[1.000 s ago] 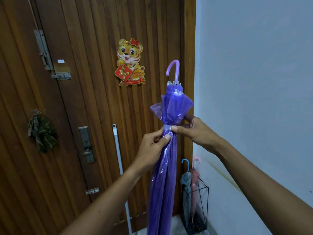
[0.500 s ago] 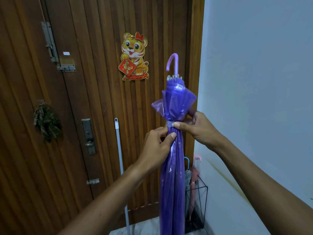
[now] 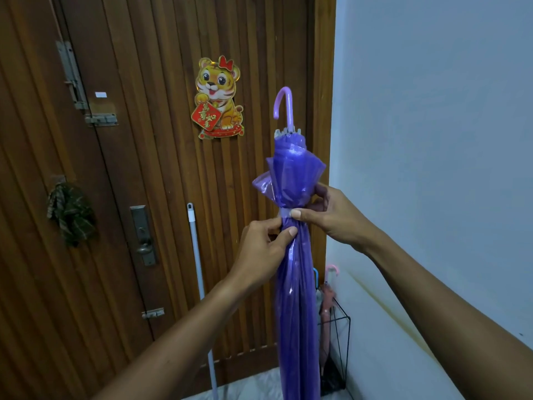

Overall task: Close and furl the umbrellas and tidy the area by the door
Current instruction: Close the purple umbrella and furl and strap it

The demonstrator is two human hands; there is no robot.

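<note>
A furled, translucent purple umbrella (image 3: 297, 298) stands upright in front of me, its hooked handle at the top. A pale strap (image 3: 284, 212) circles its canopy. My left hand (image 3: 264, 252) pinches the folds just below the strap. My right hand (image 3: 331, 217) grips the umbrella at the strap, thumb pressed on the band. Low on the right, a black wire stand (image 3: 344, 336) holds a pink umbrella (image 3: 327, 307) and a blue-handled one (image 3: 316, 277), mostly hidden behind the purple one.
The ribbed wooden door (image 3: 161, 168) fills the left, with a tiger decoration (image 3: 217, 98), a lever handle (image 3: 144, 248) and bolts. A white pole (image 3: 196, 255) leans against it. A dark cloth (image 3: 70, 213) hangs at the left. A pale blue wall (image 3: 432, 140) runs along the right.
My left hand slid from the strap to just below it, closing around the folds. The right thumb stayed on the strap. The view shifted slightly.
</note>
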